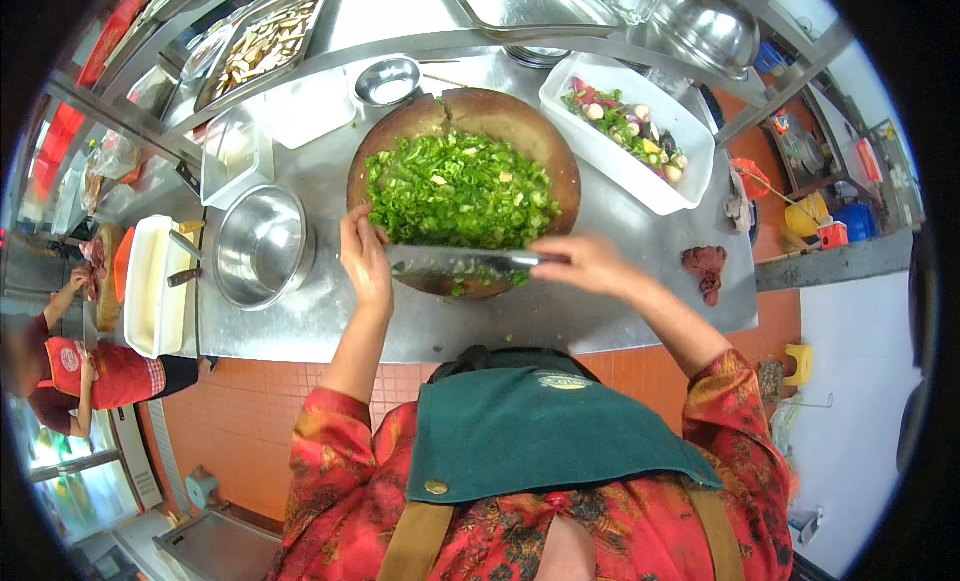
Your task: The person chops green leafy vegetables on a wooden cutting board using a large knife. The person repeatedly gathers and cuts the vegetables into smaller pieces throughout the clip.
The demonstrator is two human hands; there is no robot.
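Chopped green leaves, probably scallions or green peppers, lie heaped on a round wooden chopping block with a crack at its far edge. My right hand is closed around the dark handle of a kitchen knife. Its wide blade runs level across the near side of the heap and is slightly blurred. At the blade's left end is my left hand, fingers bent beside the block's edge. Whether those fingers grip the blade is unclear. Some green bits show on the block on the near side of the blade.
A steel bowl stands left of the block, a smaller bowl behind it. To the right are a white tub of cut vegetables and a reddish cloth. A shelf edge spans the back. Far left, another person cuts meat.
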